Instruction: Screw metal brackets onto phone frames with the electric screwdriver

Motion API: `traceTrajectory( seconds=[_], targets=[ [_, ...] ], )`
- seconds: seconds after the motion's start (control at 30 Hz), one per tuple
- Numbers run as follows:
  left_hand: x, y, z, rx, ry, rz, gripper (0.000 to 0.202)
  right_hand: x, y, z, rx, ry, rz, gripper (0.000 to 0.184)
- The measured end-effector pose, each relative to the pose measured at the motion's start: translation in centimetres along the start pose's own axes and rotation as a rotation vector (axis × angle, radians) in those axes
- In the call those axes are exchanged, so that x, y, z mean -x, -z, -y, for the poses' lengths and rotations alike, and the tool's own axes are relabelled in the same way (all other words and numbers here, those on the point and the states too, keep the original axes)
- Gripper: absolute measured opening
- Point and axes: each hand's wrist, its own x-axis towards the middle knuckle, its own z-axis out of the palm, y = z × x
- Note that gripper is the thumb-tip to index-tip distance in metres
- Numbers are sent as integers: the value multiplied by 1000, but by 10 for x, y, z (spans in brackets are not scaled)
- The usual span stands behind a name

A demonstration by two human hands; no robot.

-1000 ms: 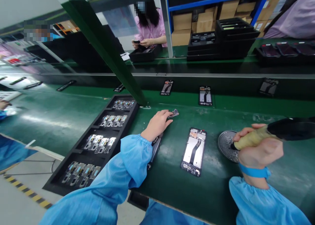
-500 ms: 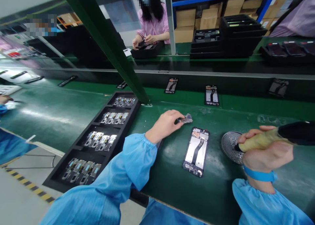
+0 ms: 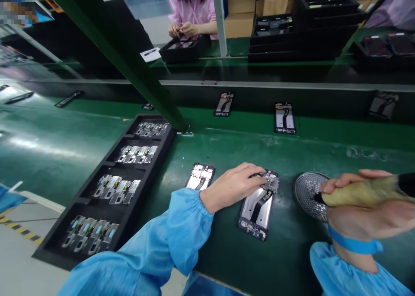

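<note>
A phone chassis [image 3: 259, 220] lies on the green bench with its inner side up, showing a silver plate and a dark flex cable. Over its top end, my left hand [image 3: 235, 186] pinches a small grey phone plate [image 3: 271, 183], which rests against the chassis. My right hand [image 3: 359, 214] is wrapped around the yellow grip of a screwdriver [image 3: 359, 193]. The tool's tip points into a round dimpled metal dish [image 3: 309, 192]; whether it touches a screw cannot be seen. A second phone chassis [image 3: 199, 177] lies partly hidden behind my left wrist.
At left, a black tray [image 3: 84, 200] holds rows of phone plates in compartments. A green post [image 3: 129, 62] slants down to the bench behind it. Farther back lie phone chassis [image 3: 285, 118] along a strip. Across the barrier a co-worker [image 3: 193, 15] handles parts over a black box [image 3: 184, 49].
My left hand has moved right and slightly down, bringing the small plate onto the chassis's top end. The second chassis has come into sight. My right hand stays by the dish.
</note>
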Motion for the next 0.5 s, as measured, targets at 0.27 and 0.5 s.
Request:
traceTrajectory(
  seconds=[0.27, 0.5],
  targets=[
    [2, -9, 9, 52, 30, -13, 25, -1, 2, -1, 13, 3, 14, 66],
    [0, -8, 10, 82, 51, -45, 26, 1, -1, 0, 39, 52, 20, 64]
  ],
)
